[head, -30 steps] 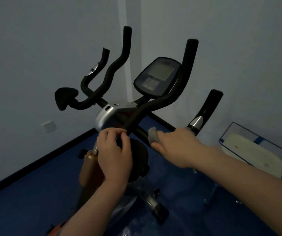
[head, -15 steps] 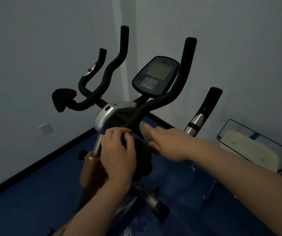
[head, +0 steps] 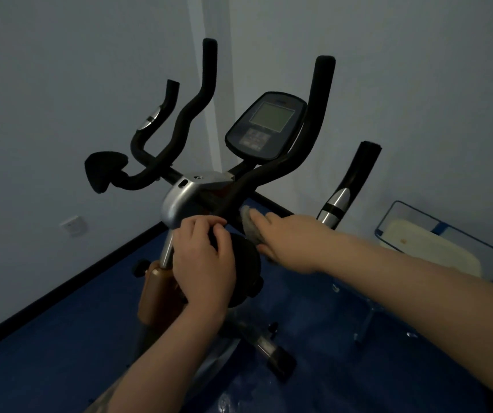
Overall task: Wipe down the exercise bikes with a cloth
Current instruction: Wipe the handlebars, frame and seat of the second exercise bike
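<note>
Head view: cloth on bike handlebar

Grey cloth (head: 250, 225) pressed against black handlebar (head: 272, 171) base by right hand (head: 291, 242), fingers extended. Left hand (head: 205, 260) curled round black knob (head: 246, 263) just below silver clamp (head: 179, 201). Hands near each other, not touching. Exercise bike (head: 161, 281): black foam grips, grey-screen console (head: 266, 125), bronze post housing. Blue floor (head: 60, 353), pale walls (head: 60, 70), wall socket (head: 73, 225), clear bin (head: 436, 245) at right.

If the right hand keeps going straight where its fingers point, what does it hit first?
Probably the black handlebar tube: the right hand already presses the cloth towards it. Depth is unclear.
</note>
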Demonstrator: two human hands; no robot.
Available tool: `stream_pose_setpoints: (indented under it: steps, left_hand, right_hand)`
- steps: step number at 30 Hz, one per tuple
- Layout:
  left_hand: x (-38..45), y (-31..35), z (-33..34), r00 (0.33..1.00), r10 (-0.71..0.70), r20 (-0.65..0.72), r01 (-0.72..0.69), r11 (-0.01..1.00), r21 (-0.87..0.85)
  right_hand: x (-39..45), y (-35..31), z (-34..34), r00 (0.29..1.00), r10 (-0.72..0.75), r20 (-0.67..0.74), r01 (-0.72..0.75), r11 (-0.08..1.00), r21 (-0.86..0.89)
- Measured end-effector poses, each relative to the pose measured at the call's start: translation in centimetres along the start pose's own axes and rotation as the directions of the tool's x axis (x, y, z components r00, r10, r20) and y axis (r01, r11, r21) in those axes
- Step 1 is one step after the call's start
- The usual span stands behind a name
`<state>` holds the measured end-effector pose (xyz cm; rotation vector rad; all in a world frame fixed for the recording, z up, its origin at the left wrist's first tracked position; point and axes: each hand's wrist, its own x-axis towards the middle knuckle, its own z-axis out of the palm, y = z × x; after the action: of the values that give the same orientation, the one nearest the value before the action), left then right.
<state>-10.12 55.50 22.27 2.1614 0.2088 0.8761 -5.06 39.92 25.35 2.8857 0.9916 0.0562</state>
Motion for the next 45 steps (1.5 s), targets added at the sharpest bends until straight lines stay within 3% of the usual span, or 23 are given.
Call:
stream_pose_setpoints:
  steps: [3,5,8,11,13,17,21,24,26,29,31,35,37,40,43,45]
  left_hand:
    - [0.0,-0.1,0.0,1.0,-0.012,0.009,0.012,1.0,-0.005]
    - [-0.1,-0.1,-0.1,1.0,0.007,0.018,-0.007,1.0,-0.004]
    - [0.3,-0.1,-0.4,0.996,0.044,0.074,-0.043,0.999,-0.019]
    - [1.1,0.6,-0.9,0.986,0.049,0.162,-0.048,0.999,-0.012]
    - [1.6,1.5,-1.2,0.974,0.05,0.219,-0.066,0.996,0.067]
    - [1.6,3.2,-1.1,0.944,0.108,0.312,-0.144,0.985,0.095]
    - [2.5,5.2,0.0,0.885,0.193,0.423,-0.212,0.977,-0.001]
    - [3.2,6.3,1.7,0.835,0.145,0.531,-0.196,0.98,0.04]
    - [2.8,6.3,2.4,0.828,0.136,0.544,-0.225,0.969,0.101]
    - [2.4,5.9,2.7,0.862,0.12,0.493,-0.207,0.97,0.127]
    - [2.5,5.7,2.7,0.869,0.104,0.484,-0.194,0.971,0.138]
    - [2.3,6.0,2.5,0.866,0.107,0.489,-0.206,0.967,0.153]
    - [2.2,6.0,2.5,0.868,0.116,0.482,-0.211,0.966,0.147]
    - [2.1,6.0,2.4,0.865,0.122,0.486,-0.214,0.967,0.139]
    - [2.1,6.0,2.3,0.871,0.121,0.475,-0.206,0.969,0.132]
    - [2.1,6.0,2.4,0.874,0.115,0.472,-0.203,0.969,0.14]
  right_hand:
    - [2.6,-0.9,-0.7,0.988,0.126,0.088,-0.141,0.971,0.195]
    - [2.2,-1.1,-0.4,0.992,0.129,0.003,-0.128,0.979,0.158]
    - [-1.0,-0.9,0.7,0.99,0.01,-0.142,-0.012,1.0,-0.008]
    - [-4.1,1.6,0.4,0.964,-0.189,-0.187,0.159,0.973,-0.166]
    - [-5.5,3.5,0.2,0.929,-0.204,-0.309,0.16,0.974,-0.162]
    - [-5.6,0.9,2.8,0.773,0.175,-0.61,-0.11,0.984,0.142]
    - [-5.5,0.8,2.5,0.702,0.212,-0.679,-0.166,0.977,0.133]
    - [-6.1,2.5,-0.1,0.532,0.401,-0.746,-0.234,0.916,0.325]
    - [-7.0,2.7,-1.5,0.398,0.588,-0.705,-0.235,0.807,0.541]
    - [-8.7,2.0,-1.7,0.201,0.788,-0.582,-0.105,0.608,0.787]
    - [-9.2,0.7,-0.7,0.136,0.88,-0.455,-0.022,0.462,0.887]
    - [-7.8,-3.3,2.1,0.185,0.979,-0.081,0.117,0.06,0.991]
    - [-6.0,-5.4,2.7,0.235,0.972,0.023,0.152,-0.061,0.986]
    - [-3.5,-5.6,2.1,0.277,0.959,0.061,0.21,-0.123,0.97]
    - [-2.2,-0.8,0.2,0.191,0.98,0.049,0.189,-0.085,0.978]
    - [-1.9,0.7,-0.3,0.174,0.984,0.036,0.177,-0.067,0.982]
